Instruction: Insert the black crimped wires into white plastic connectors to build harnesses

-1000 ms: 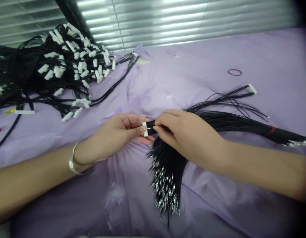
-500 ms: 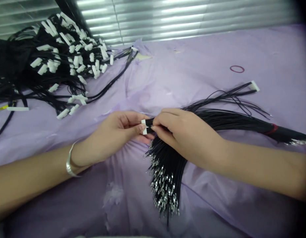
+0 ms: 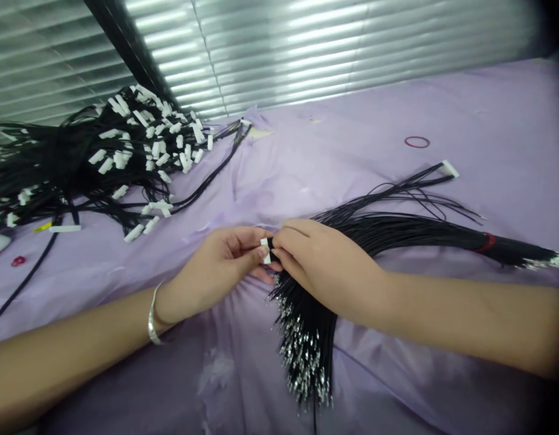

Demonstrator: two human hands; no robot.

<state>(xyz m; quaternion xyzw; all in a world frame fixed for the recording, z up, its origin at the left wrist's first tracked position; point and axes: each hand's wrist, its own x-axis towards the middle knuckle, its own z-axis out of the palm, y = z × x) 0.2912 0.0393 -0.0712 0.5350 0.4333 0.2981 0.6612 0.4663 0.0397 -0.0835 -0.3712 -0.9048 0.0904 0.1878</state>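
Observation:
Between the thumb and fingers of my left hand (image 3: 229,257) is a small white connector (image 3: 265,250). Black wires run out of its right side. My right hand (image 3: 319,260) is closed in a pinch on a black wire right at the connector; its fingertips hide the wire's end. Below the right hand fans a thick bundle of black wires (image 3: 310,314) with silver metal terminals (image 3: 301,362) at their ends. The bundle passes behind that hand and stretches right, where a red band (image 3: 486,243) ties it.
A heap of black wire harnesses with white connectors (image 3: 159,148) lies at the back left. A white connector (image 3: 449,168) on wires and a red rubber band (image 3: 417,142) rest at the back right. Purple sheeting (image 3: 342,145) covers the table; window blinds (image 3: 306,48) stand behind.
The camera view has tilted up, so the heap and table sit lower. My right fingertips have closed up against the connector, and the short gap of visible wire has shrunk.

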